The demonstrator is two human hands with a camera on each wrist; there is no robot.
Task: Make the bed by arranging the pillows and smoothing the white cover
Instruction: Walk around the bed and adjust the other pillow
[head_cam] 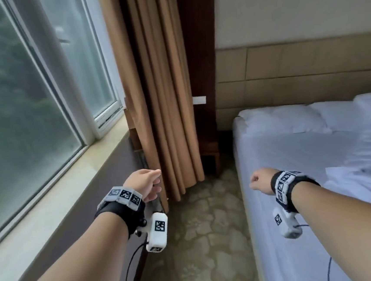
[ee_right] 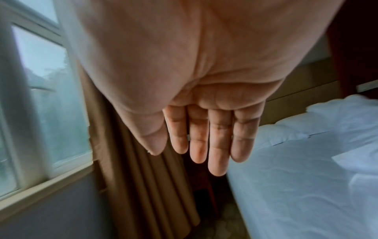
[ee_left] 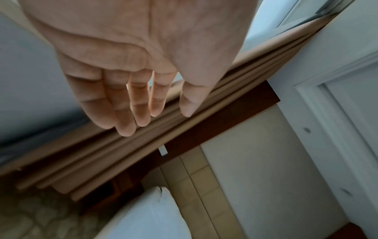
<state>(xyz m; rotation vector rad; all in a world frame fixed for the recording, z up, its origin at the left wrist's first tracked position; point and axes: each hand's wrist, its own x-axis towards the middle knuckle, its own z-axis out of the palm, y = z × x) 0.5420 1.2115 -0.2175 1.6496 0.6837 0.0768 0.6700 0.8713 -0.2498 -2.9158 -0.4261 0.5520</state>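
Two empty hands over the floor strip beside the white-sheeted bed (head_cam: 296, 175)

The left hand (head_cam: 143, 183) and right hand (head_cam: 261, 181) have grips wide, fingers (ee_right: 218, 145) straight, holding nothing. On the bed, the crumpled white cover (head_cam: 368, 168) is cut off at the right edge; two white pillows (head_cam: 282, 119) show at the headboard, the farther one partly out of frame. Tan pleated curtain (head_cam: 164, 97) bounds the strip's far end.
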